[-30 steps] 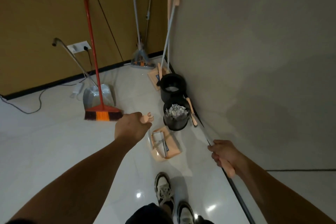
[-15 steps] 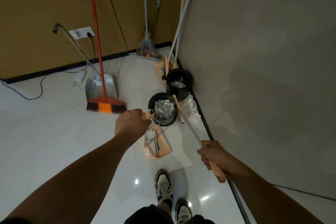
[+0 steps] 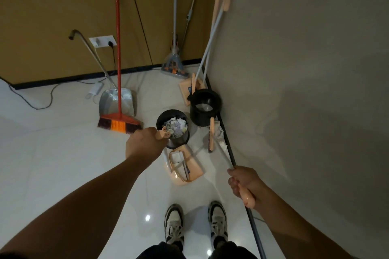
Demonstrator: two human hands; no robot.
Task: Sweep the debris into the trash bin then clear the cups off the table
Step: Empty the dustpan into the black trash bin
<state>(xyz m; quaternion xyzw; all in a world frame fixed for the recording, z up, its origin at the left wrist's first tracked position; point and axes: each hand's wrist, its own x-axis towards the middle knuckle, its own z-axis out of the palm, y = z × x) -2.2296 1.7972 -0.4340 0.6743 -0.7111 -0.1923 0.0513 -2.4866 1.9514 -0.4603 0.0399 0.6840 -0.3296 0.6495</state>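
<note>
I see the black trash bin (image 3: 173, 130) full of crumpled paper, with the peach dustpan (image 3: 185, 165) just near it. My left hand (image 3: 144, 146) grasps the dustpan handle; my right hand (image 3: 244, 183) grasps the broom (image 3: 211, 136), whose head touches the paper debris (image 3: 219, 132) at the right wall

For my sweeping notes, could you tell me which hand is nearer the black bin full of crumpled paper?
Left. The left hand is beside the black bin full of crumpled paper; the right hand is apart from it.

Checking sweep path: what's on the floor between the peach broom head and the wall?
Head view: crumpled white paper debris lies between the peach broom head and the wall's black baseboard, beside the empty black bin.
</note>
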